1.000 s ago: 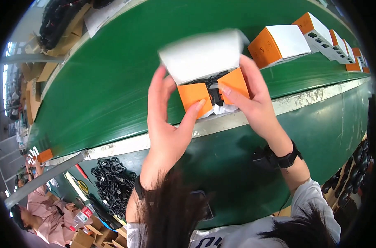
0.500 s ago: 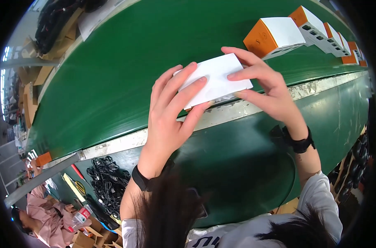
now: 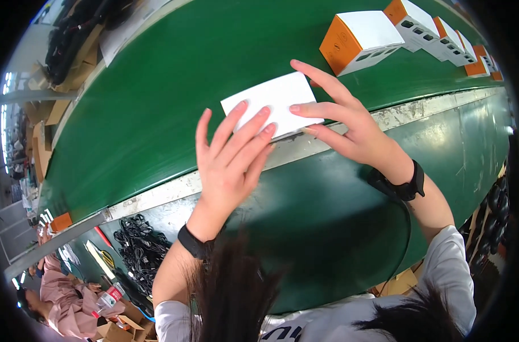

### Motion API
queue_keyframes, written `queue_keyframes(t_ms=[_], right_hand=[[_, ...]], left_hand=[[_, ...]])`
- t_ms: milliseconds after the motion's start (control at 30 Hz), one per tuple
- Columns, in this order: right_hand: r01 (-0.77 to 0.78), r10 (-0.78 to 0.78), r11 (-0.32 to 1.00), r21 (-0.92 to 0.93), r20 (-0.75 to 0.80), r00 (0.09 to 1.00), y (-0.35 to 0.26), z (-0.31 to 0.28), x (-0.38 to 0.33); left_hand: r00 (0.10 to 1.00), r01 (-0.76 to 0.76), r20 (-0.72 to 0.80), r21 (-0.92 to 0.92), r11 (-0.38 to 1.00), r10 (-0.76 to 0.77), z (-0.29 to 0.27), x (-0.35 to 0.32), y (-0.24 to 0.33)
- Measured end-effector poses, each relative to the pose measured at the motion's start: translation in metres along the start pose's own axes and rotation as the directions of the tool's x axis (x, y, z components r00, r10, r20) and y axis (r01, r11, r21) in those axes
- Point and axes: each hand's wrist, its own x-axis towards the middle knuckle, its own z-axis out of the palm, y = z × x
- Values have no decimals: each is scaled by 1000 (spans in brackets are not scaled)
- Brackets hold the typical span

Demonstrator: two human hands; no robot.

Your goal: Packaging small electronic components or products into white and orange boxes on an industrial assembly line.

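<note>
A small white box (image 3: 279, 94), its blank top facing up, is at the near edge of the green belt between my hands. My left hand (image 3: 228, 168) lies over its near left part, with several fingers stretched out and spread across the top. My right hand (image 3: 356, 128) holds the right end of the box. Its thumb is at the near edge, one finger rests on top and another reaches past the far right corner. The sides of the box are mostly hidden.
White and orange boxes (image 3: 373, 31) stand in a row at the far right. A metal rail (image 3: 157, 196) edges the green belt (image 3: 139, 114). Bundled black cables (image 3: 139, 245) lie at the near left. A person in pink (image 3: 68, 296) sits beyond a bottle (image 3: 108, 299).
The white box has shifted slightly left and sits flatter. My left fingers have spread out over its top. My right hand has moved left with it.
</note>
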Motion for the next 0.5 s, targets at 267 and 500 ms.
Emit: queue_keyframes(t_ms=[267, 500], right_hand=[[185, -200, 974, -129, -115, 973, 19, 0, -10], [193, -216, 948, -252, -67, 974, 24, -16, -22]], left_hand=[[997, -73, 22, 197, 978, 70, 7, 15, 8], [997, -79, 25, 236, 969, 75, 15, 24, 21]])
